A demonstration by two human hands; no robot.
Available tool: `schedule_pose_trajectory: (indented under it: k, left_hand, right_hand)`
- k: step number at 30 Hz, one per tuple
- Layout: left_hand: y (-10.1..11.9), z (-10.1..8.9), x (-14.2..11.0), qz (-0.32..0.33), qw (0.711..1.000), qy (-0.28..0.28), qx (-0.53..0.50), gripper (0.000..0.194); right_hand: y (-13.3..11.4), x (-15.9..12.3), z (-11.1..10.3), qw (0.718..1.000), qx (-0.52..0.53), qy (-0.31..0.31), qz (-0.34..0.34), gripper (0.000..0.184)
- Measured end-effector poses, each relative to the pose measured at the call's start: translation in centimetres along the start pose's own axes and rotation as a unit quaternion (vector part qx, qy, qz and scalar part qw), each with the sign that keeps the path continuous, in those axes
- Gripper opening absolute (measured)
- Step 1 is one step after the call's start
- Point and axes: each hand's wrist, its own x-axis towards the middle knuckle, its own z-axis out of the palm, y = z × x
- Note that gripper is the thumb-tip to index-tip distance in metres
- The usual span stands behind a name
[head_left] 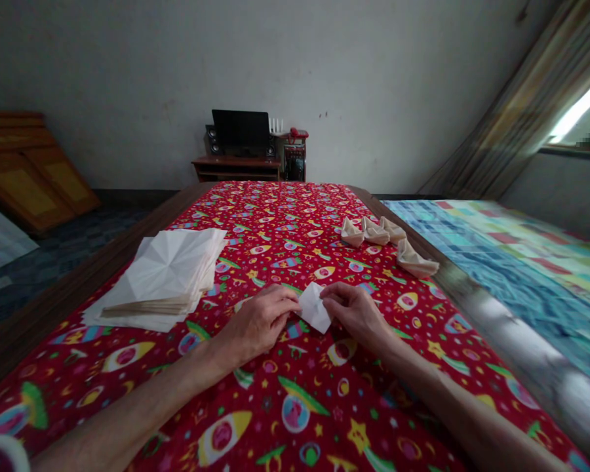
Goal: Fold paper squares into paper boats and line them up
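Note:
A small folded white paper (314, 307) lies on the red patterned tablecloth (285, 406) in front of me. My left hand (260, 322) pinches its left edge with curled fingers. My right hand (356, 312) pinches its right edge the same way. Both hands rest on the cloth with the paper between them. To my left a stack of creased white paper sheets (164, 275) sits on the cloth. Several finished folded paper boats (391, 242) lie at the right side of the table.
The wooden table edge (54, 298) runs along the left. A bed with a blue patchwork cover (521, 262) stands to the right. A low desk with a monitor (240, 141) stands by the far wall, a wooden cabinet (24, 170) at the left.

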Motion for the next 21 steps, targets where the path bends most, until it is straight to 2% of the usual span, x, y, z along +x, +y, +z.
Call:
schedule_pose_trajectory:
  k: [2,4,6,9,12,14,18,21]
  left_hand:
    - [0.2,0.1,0.0,0.025,0.999,-0.036,0.012,0.027]
    - [0.5,0.0,0.1,0.046,0.996,-0.076,0.026,0.033]
    - [0.7,-0.1,0.1,0.049,0.992,-0.105,0.041,0.038]
    - [0.5,-0.1,0.2,0.048,0.987,-0.135,0.072,0.043]
    - [0.4,-0.1,0.3,0.054,0.979,-0.163,0.107,0.047]
    - [0.6,-0.1,0.5,0.052,0.975,-0.175,0.128,0.049]
    - [1.1,-0.2,0.8,0.046,0.967,-0.194,0.159,0.049]
    - [1.0,-0.5,0.5,0.059,0.965,-0.2,0.157,0.048]
  right_hand:
    - [-0.2,-0.5,-0.2,0.989,-0.126,0.016,-0.077,0.011]
    - [-0.2,-1.0,-0.6,0.957,-0.238,0.028,-0.164,0.014]
    - [0.2,-1.5,-1.1,0.93,-0.296,0.021,-0.217,0.017]
    - [1.5,-1.8,-2.1,0.918,-0.304,-0.014,-0.255,0.02]
    - [2.8,-1.8,-2.9,0.909,-0.299,-0.016,-0.29,0.028]
    - [3.1,-1.8,-3.0,0.908,-0.294,0.001,-0.3,0.026]
    - [2.7,-2.0,-2.8,0.904,-0.287,-0.01,-0.317,0.014]
    - [2.0,-2.3,-2.8,0.898,-0.28,-0.046,-0.336,0.018]
